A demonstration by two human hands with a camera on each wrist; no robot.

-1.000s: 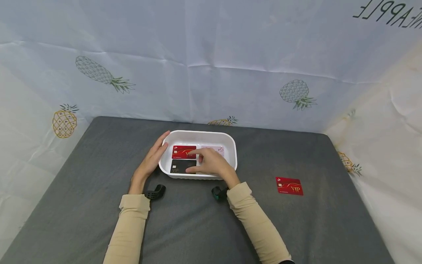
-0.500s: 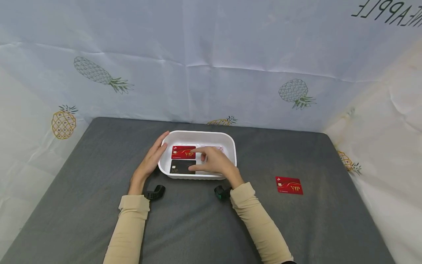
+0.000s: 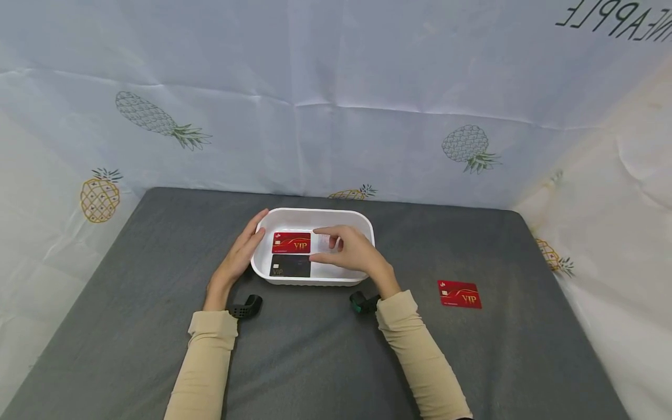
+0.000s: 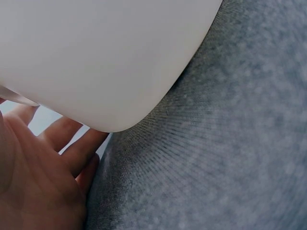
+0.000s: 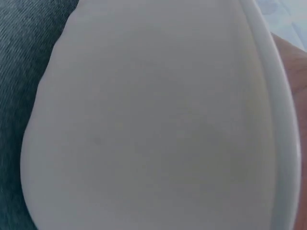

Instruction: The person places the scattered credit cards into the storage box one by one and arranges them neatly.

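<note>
A white plastic tray (image 3: pixel 315 281) sits on the grey cloth. Inside, a red VIP card (image 3: pixel 291 242) lies along the left, with a black VIP card (image 3: pixel 290 266) just in front of it. My left hand (image 3: pixel 236 254) rests against the tray's left end; its straight fingers (image 4: pixel 79 148) touch the outer wall. Over the tray's right half hovers my right hand (image 3: pixel 350 251), thumb and index finger spread apart, no card seen between them. Behind it a pale pink card (image 3: pixel 324 240) is mostly hidden. The right wrist view is filled by the tray's wall (image 5: pixel 153 115).
Another red VIP card (image 3: pixel 459 294) lies on the grey table cloth (image 3: pixel 315 350), right of the tray. A pineapple-print curtain (image 3: pixel 315 105) hangs behind the table's far edge.
My right hand has moved to the right inside the tray, uncovering more of the red and black cards. The left hand has stayed at the tray's end.
</note>
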